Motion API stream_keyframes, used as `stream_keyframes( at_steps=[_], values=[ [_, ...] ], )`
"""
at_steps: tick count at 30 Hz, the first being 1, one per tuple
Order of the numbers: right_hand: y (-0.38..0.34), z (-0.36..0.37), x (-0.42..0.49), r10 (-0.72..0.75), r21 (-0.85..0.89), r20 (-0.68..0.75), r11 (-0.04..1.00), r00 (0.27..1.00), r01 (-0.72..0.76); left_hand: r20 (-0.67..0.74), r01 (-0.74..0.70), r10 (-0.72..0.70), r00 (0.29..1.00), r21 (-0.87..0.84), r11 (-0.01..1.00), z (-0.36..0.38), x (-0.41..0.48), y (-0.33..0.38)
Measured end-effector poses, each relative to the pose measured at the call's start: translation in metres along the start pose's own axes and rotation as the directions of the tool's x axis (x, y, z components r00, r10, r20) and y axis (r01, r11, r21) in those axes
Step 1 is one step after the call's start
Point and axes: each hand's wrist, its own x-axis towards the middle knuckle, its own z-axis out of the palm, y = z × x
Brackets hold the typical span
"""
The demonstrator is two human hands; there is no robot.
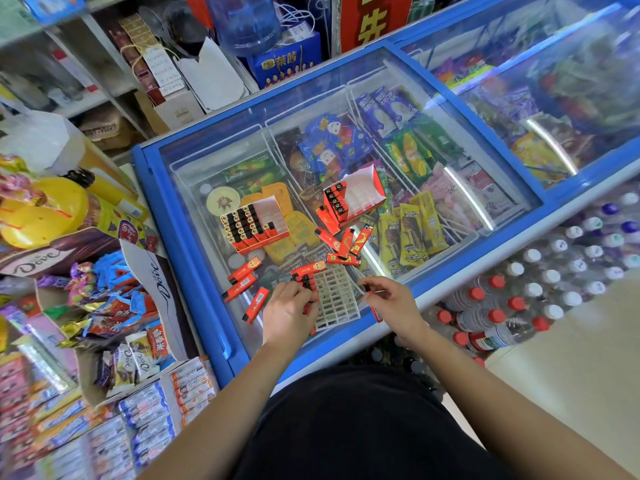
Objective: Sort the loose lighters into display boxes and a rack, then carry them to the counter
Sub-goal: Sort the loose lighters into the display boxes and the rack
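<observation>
I see both hands low over the glass lid of the freezer (pixel 207 157), where all the sorting things lie. My left hand (pixel 289 311) sits on the left edge of the white rack (pixel 337 299), its fingers curled round a bunch of lighters (pixel 306 280) with black tops. My right hand (pixel 391 301) hovers just right of the rack, its fingers narrow, pinching 1 red lighter (pixel 367 288) by its end. 4 loose lighters (pixel 242 284) lie flat to the left of my left hand. Several more form a scattered pile (pixel 346 242) beyond the rack. Further back stand 2 display boxes: the left box (pixel 258 223) is mostly filled, and the right box (pixel 356 197) holds lighters only at its left end.
</observation>
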Motion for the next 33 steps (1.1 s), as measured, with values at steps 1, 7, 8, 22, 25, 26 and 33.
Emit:
stream_keyframes(
  at_steps=[1,7,8,22,25,26,33],
  values=[
    [0.001,0.0,0.0,0.008,0.004,-0.003,1.0,1.0,-0.008,-0.007,0.003,-0.003,1.0,0.0,1.0,0.0,0.0,0.0],
    [-0.003,0.001,-0.003,0.021,-0.018,-0.005,1.0,1.0,-0.021,-0.025,0.101,-0.102,0.994,-0.048,0.994,0.004,0.0,-0.001],
    [-0.003,0.001,-0.003,0.017,-0.023,-0.005,1.0,1.0,-0.017,-0.014,0.106,-0.107,0.994,-0.059,0.993,0.004,-0.001,-0.001],
    [-0.03,0.018,0.006,-0.104,-0.152,0.044,0.982,0.994,0.11,-0.019,0.007,-0.01,1.0,-0.156,0.988,-0.004,-0.015,-0.038],
    [-0.055,0.029,0.02,-0.18,-0.234,0.062,0.954,0.982,0.19,-0.007,0.053,-0.057,0.998,-0.261,0.964,-0.002,-0.018,-0.039],
    [-0.065,0.033,0.026,-0.204,-0.26,0.08,0.941,0.976,0.218,-0.004,0.068,-0.073,0.997,-0.293,0.954,-0.001,-0.019,-0.039],
    [-0.123,0.078,0.074,-0.386,-0.418,0.141,0.811,0.912,0.408,0.094,0.141,-0.112,0.989,-0.413,0.9,-0.006,-0.018,-0.046]
  ],
)
